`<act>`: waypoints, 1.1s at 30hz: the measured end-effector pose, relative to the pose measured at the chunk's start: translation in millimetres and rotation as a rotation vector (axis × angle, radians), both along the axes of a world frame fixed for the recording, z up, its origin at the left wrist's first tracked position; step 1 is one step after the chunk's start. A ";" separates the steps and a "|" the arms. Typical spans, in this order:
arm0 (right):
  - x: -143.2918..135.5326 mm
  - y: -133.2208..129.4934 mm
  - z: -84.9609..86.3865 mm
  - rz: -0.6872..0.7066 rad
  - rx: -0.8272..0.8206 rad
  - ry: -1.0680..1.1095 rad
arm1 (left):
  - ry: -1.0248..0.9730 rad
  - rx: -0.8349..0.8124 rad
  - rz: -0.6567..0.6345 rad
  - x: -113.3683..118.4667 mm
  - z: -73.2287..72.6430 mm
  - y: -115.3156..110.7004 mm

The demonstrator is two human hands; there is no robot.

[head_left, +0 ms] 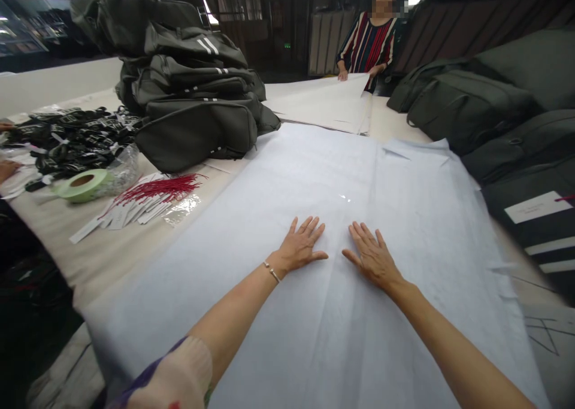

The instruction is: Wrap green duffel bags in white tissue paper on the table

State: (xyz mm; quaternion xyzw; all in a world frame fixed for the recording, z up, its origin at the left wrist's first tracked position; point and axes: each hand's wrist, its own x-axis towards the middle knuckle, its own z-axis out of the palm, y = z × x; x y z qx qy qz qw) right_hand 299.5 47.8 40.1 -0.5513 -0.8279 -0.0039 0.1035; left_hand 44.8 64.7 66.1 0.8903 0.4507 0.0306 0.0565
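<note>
Where the left edge of the view begins, part of another person's hand shows beside a heap of dark straps with pale markings. Just in front of the heap, a pale green roll with a brown core lies on the cloth-covered desk. Next come white tags with red strings, fanned out in a loose bunch, and a crinkled piece of clear plastic just beside them. Behind these rises an uneven stack of dark grey bags, several with short white stripes.

Across the middle, a large, thin, pale bluish sheet covers much of the desk, with lengthwise creases and a crumpled right edge. The left hand, a bracelet at its wrist, is open on the sheet, palm down and fingers spread. Just to its right and apart from it, the right hand lies palm down too, open, fingers pointing away; neither grips anything.

Beyond the sheet's far end, a person in a striped top holds up the edge of a white sheet. Along the right, more dark bags are piled; the nearest bears a white tag above two white stripes.
</note>
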 end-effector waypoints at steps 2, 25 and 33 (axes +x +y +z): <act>9.0 -22.1 6.4 0.006 0.067 0.016 | 0.005 0.017 -0.022 -15.3 6.9 -25.9; -81.6 -255.9 49.2 0.156 0.053 -0.039 | -0.068 0.021 -0.062 -89.3 26.2 -245.3; -81.2 -253.7 8.8 0.311 -0.144 -0.021 | -0.160 0.090 0.027 -102.0 -0.4 -383.0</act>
